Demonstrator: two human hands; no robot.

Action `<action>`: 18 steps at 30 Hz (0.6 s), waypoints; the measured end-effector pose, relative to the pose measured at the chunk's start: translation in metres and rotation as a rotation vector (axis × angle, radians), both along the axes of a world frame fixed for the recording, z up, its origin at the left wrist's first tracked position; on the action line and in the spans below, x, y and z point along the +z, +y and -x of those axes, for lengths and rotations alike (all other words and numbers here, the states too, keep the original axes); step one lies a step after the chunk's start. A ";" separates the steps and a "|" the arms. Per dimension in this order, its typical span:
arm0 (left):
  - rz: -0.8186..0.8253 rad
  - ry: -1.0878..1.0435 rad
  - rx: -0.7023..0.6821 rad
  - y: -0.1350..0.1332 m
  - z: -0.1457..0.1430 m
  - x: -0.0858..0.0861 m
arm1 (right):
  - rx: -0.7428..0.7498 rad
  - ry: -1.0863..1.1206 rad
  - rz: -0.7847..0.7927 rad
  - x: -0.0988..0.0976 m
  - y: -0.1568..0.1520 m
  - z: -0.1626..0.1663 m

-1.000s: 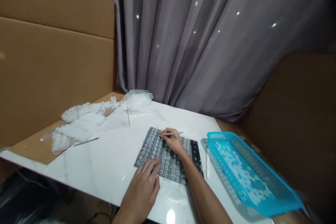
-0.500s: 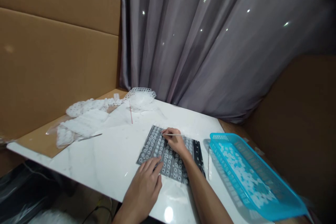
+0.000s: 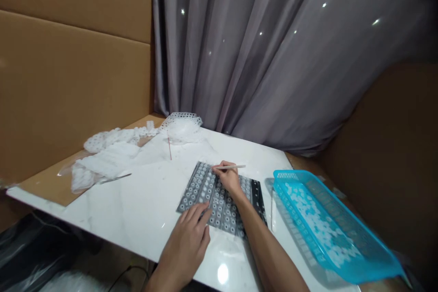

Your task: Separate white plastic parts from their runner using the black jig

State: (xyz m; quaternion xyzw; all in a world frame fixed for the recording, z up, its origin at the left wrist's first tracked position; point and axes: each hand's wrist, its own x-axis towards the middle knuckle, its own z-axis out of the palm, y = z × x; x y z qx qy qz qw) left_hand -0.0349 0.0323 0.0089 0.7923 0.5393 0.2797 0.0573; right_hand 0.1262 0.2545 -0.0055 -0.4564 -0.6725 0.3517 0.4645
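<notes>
A dark sheet [image 3: 225, 216] covered with rows of small white rings lies on the white table. Pinched in my right hand [image 3: 228, 177] is a thin pale stick [image 3: 236, 166], its inner end close to the sheet's upper rows. The fingers partly hide the stick's tip and the rings beneath. My left hand [image 3: 190, 232] rests with fingers stretched out on the sheet's near-left edge; nothing is held in it. To the right stands a blue plastic basket [image 3: 362, 223] with many small white pieces [image 3: 318, 223] inside.
White perforated strips and plastic bags [image 3: 109, 159] are heaped at the left rear. Metal tweezers [image 3: 116, 178] and a thin red stick [image 3: 169, 147] lie near them. Another slim tool [image 3: 273, 212] lies beside the basket. Cardboard walls [image 3: 75, 73] and a grey curtain [image 3: 239, 54] enclose the table.
The stick has swung so that its outer end points a little higher and farther right. My right hand has shifted slightly up; my left hand stays in place. The view has tilted slightly.
</notes>
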 end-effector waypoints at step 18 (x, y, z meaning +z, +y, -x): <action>0.018 0.022 -0.018 0.002 0.002 -0.003 | 0.282 0.045 0.065 0.015 -0.015 -0.014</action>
